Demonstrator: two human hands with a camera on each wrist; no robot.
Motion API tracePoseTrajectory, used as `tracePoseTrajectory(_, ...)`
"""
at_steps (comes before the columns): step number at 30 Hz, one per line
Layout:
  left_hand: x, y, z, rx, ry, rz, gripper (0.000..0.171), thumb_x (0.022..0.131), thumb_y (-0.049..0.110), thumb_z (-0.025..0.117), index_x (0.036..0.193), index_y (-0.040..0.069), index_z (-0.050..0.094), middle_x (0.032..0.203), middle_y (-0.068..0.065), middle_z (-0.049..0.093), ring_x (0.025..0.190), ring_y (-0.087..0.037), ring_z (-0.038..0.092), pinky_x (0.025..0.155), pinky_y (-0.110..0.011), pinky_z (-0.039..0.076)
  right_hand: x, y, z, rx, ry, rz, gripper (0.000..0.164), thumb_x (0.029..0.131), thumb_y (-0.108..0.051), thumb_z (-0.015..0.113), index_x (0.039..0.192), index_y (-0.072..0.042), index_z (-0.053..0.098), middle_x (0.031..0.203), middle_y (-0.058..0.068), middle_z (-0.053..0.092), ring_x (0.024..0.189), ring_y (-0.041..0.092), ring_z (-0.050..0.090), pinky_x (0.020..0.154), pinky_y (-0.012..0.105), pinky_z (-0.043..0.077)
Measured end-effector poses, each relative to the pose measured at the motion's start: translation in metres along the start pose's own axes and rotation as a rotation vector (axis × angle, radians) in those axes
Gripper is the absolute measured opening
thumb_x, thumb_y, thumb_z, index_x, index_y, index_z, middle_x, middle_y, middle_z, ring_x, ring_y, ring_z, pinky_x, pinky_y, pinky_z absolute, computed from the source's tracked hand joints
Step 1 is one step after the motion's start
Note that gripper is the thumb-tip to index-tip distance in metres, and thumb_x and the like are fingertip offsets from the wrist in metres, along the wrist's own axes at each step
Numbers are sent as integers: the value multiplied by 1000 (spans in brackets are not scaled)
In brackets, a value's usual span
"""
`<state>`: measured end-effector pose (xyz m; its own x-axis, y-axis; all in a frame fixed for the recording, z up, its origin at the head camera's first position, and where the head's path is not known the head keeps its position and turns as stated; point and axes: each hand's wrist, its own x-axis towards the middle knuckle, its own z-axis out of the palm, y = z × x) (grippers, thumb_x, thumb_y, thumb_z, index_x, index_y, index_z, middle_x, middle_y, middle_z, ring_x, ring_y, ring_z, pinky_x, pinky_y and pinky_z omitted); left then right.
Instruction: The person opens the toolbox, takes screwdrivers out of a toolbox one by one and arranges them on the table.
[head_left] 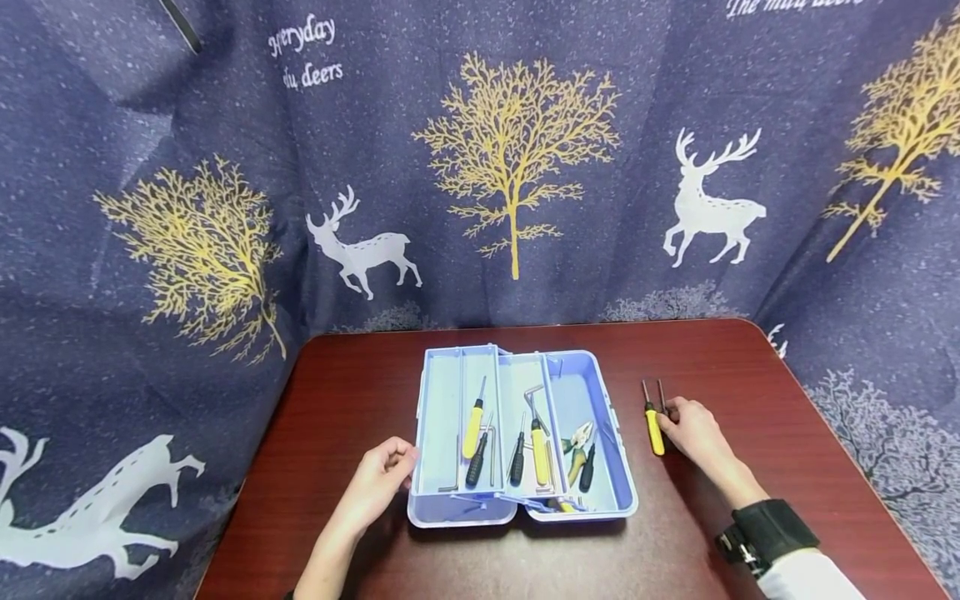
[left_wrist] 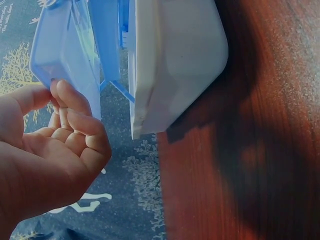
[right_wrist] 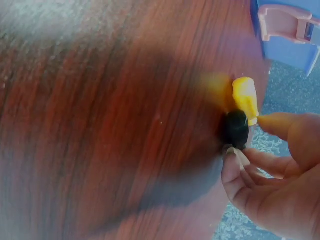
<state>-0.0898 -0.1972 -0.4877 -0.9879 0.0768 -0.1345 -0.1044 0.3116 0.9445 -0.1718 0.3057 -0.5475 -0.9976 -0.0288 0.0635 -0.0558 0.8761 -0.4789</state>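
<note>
A light-blue cantilever toolbox stands unfolded on the table. My left hand is at its left side, thumb and index finger pinching the edge of the raised outer tray; the other fingers curl loosely. Right of the box, my right hand holds a black-handled screwdriver between thumb and fingers, close over the table, its shaft pointing away from me. Right beside it lies a yellow-handled screwdriver, parallel to it, with the right thumb near its handle.
Yellow screwdrivers, black screwdrivers and hex keys lie in the toolbox trays. Pliers and another black-handled tool lie in the right bottom compartment. A patterned curtain hangs behind the reddish-brown table.
</note>
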Motion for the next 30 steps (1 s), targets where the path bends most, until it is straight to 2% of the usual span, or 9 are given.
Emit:
tracePoseTrajectory(4,-1,0,0,-3,1,-2,16,103,11,62,100,-5,65,79,-8,66,67,-20,63,67,-28,53,0,-1,4,-2,13,0,42,94,-26,73,105,14,65,87,24,66,83,44,64,75,61,52)
tracePoseTrajectory(8,-1,-1,0,-15,-6,1,16,103,10,61,100,-6,64,80,-9,66,67,-15,63,67,-28,54,0,-7,5,-18,-25,35,49,93,-30,75,109,15,63,96,31,63,91,48,62,80,63,51)
tracePoseTrajectory(11,0,-2,1,-24,-12,4,17,103,10,61,100,-6,64,81,-9,66,68,-13,62,68,-28,55,1,-11,4,-27,-55,47,46,92,-26,75,109,15,63,98,31,62,93,48,61,80,63,50)
tracePoseTrajectory(17,-1,-3,1,-28,-13,11,16,103,10,61,99,-6,64,81,-9,66,68,-14,62,67,-27,54,1,-13,0,-33,-83,39,33,88,-12,71,106,15,64,93,28,61,85,41,60,78,60,51)
tracePoseTrajectory(22,-1,-3,0,-27,-19,21,17,103,10,62,99,-6,64,80,-9,65,67,-14,62,67,-27,54,0,-9,1,-30,-81,24,33,85,-9,69,107,15,64,91,26,60,81,37,58,76,58,51)
tracePoseTrajectory(30,0,-2,-1,-26,-19,21,17,103,10,62,99,-6,64,80,-8,65,69,-19,64,68,-28,54,1,-7,0,-35,-72,9,37,85,-11,72,109,16,63,95,31,62,87,46,62,80,63,51)
